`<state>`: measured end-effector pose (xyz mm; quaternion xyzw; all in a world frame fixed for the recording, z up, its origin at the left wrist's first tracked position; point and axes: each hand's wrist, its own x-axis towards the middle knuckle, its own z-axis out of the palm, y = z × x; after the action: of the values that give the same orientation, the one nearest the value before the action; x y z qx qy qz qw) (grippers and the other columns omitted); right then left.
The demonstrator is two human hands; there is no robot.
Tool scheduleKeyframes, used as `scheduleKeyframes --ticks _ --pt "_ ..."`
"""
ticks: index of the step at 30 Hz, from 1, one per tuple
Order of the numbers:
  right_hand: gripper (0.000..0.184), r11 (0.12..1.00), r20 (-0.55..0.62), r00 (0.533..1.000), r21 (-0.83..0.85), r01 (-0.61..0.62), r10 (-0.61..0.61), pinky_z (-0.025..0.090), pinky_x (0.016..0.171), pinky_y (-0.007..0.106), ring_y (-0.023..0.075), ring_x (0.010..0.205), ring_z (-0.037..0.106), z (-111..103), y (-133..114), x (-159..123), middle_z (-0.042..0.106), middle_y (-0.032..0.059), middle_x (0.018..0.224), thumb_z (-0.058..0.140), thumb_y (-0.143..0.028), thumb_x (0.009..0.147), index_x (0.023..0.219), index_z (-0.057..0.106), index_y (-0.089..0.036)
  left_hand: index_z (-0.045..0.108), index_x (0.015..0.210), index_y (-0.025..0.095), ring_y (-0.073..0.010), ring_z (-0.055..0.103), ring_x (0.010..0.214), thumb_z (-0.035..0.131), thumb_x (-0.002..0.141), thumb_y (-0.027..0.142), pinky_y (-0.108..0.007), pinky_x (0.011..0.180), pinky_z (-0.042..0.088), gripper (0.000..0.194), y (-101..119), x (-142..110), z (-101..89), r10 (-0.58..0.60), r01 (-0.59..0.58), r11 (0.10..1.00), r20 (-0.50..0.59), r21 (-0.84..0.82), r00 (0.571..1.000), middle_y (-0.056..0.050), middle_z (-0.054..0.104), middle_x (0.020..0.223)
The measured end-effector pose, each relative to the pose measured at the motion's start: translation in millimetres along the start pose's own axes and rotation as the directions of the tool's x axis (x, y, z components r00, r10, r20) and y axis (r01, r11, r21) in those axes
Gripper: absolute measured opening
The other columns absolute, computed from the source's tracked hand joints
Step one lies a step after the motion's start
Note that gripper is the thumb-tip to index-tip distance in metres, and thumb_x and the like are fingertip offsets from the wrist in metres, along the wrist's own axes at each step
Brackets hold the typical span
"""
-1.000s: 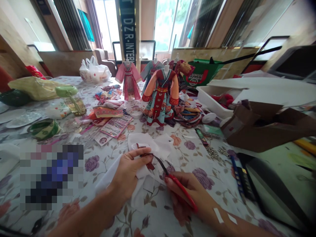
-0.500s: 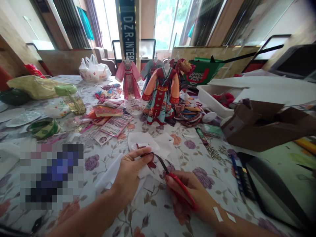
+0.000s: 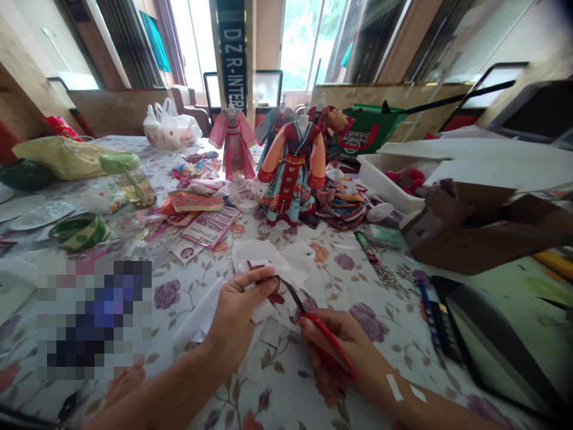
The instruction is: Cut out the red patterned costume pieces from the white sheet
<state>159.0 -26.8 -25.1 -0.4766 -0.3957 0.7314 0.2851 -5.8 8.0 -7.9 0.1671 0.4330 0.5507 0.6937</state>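
My left hand (image 3: 239, 313) pinches a white sheet of paper (image 3: 273, 263) with a small dark red printed piece (image 3: 273, 295) on it, thumb and forefinger closed just above the table. My right hand (image 3: 344, 352) is wrapped round red-handled scissors (image 3: 313, 322), whose dark blades reach up-left to the red piece beside my left fingertips. Both hands hover over the flowered tablecloth (image 3: 358, 304) near the front edge.
Paper doll dresses on stands, a red and blue one (image 3: 293, 173) and a pink one (image 3: 233, 146), rise in the middle. Craft scraps and sticker sheets (image 3: 210, 227) lie around them. A brown cardboard box (image 3: 483, 230), white tray (image 3: 389, 179) and dark tablet (image 3: 501, 346) sit right.
The scissor blades have crept slightly along the red piece; my left hand shifted a touch. Everything else stays put.
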Motion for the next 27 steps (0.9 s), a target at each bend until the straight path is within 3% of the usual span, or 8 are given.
scheduleKeyframes --ticks 18,27 --pt "0.052 0.999 -0.019 0.999 -0.017 0.029 -0.030 0.026 0.022 0.012 0.0100 0.025 0.051 6.0 -5.8 -0.5 0.050 -0.0039 0.034 0.062 -0.062 0.075 0.055 0.049 -0.016 0.072 0.081 0.013 -0.0107 0.066 0.057 0.075 0.063 0.002 -0.017 0.056 0.053 0.020 -3.0 -3.0 2.6 -0.053 0.052 0.990 -0.008 -0.130 0.999 -0.006 0.074 0.069" --pt "0.045 0.998 -0.005 0.998 -0.001 0.059 -0.059 0.026 0.023 0.013 0.0102 0.026 0.050 3.9 -2.1 0.2 0.050 -0.0052 0.036 0.064 -0.055 0.078 0.059 0.049 -0.017 0.071 0.080 0.012 -0.0110 0.067 0.057 0.067 0.069 -0.003 -0.018 0.056 0.054 0.019 -1.4 -3.1 6.7 -0.093 0.087 0.979 -0.025 -0.185 0.995 -0.007 0.073 0.068"
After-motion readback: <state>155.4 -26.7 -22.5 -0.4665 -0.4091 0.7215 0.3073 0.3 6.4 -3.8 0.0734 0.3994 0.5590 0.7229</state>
